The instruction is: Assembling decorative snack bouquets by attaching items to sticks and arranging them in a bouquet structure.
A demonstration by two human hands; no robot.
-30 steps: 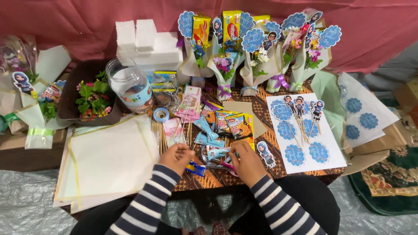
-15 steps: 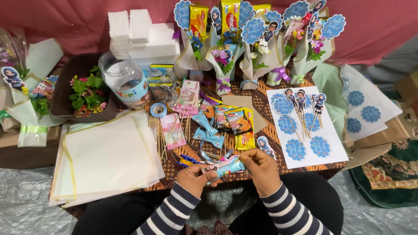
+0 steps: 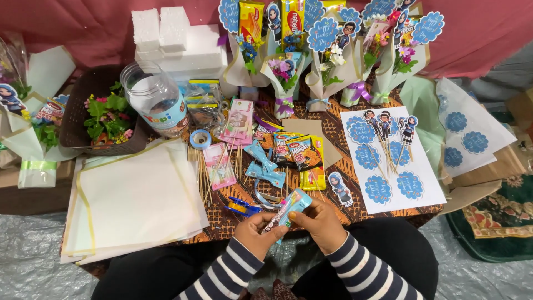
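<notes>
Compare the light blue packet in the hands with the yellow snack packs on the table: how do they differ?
The light blue packet is slim and held off the table, pinched between left hand and right hand. The yellow snack packs are wider and lie flat, untouched, on the patterned cloth. Both are small sealed wrappers.

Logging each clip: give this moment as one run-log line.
left hand: holds light-blue snack packet | right hand: grips same packet | nearby: scissors, skewers, paper sheets

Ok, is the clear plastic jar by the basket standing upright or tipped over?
Tipped. The clear plastic jar lies on its side beside the dark basket, its open mouth toward the basket. No lid shows on it; whether anything is inside, cannot tell.
</notes>
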